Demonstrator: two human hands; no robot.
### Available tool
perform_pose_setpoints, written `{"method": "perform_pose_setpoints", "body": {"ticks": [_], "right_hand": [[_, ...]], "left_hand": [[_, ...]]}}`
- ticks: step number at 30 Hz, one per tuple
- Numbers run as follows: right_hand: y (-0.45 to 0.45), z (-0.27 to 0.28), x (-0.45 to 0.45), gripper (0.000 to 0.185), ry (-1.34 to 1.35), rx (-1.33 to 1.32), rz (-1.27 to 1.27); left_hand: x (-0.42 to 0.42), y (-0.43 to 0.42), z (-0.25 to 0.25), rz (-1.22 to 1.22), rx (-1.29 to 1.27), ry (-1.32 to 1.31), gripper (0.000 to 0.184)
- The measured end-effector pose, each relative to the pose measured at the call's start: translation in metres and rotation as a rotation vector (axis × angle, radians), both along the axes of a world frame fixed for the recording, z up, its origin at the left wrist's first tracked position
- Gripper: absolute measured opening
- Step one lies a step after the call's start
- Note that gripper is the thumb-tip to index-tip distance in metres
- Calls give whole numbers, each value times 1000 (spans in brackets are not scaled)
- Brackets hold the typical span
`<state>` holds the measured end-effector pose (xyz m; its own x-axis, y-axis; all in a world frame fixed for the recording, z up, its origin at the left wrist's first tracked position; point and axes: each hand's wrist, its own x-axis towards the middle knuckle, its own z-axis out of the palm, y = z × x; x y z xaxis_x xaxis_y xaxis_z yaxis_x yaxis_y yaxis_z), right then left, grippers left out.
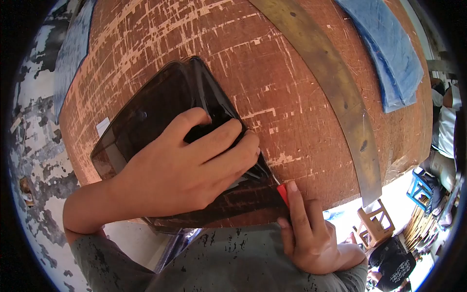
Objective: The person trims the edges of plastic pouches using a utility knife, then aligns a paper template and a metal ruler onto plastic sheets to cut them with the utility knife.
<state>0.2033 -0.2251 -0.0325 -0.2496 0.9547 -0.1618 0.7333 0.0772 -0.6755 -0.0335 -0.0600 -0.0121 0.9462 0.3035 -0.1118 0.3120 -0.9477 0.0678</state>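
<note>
A dark, glossy, see-through plastic sheet (160, 92) lies folded or layered on the worn wooden table. My left hand (194, 158) is on top of it, fingers bent and gripping the sheet near its right edge. What lies under those fingertips is hidden. In my right hand (311, 231) is a slim red-handled tool (282, 193), held with the index finger along it. Its thin metal tip (275, 179) meets the sheet's lower right edge; I cannot make out the exact kind of tool.
A long, curved-looking brass-coloured metal strip (335, 82) crosses the scratched tabletop (292, 121) on the right. Beyond it sits a folded blue plastic sheet (389, 53). Blue plastic (75, 63) hangs at the left edge. Stools (377, 225) and people (442, 131) are off to the right.
</note>
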Motion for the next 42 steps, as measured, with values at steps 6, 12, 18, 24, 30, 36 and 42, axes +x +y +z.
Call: {"method": "perform_pose_setpoints", "body": {"ticks": [6, 12, 18, 24, 30, 36, 42], "right_hand": [[2, 7, 1, 74, -38, -89, 54], [1, 4, 1, 75, -43, -36, 57], [4, 9, -4, 74, -60, -25, 13], [-1, 9, -4, 73, -81, -21, -2], [-3, 11, -1, 71, -51, -60, -3], [1, 5, 27, 74, 164, 27, -51], [27, 6, 25, 69, -133, 304, -159]], "left_hand": [[1, 0, 3, -34, 31, 28, 35], [0, 0, 4, -33, 22, 45, 36], [1, 0, 6, -47, 44, 107, 37], [1, -1, 8, -38, 29, 114, 39], [1, 1, 5, -20, 33, 66, 39], [-16, 2, 2, 6, 18, -104, 35], [-36, -20, 57, 126, 181, -287, 19]]}}
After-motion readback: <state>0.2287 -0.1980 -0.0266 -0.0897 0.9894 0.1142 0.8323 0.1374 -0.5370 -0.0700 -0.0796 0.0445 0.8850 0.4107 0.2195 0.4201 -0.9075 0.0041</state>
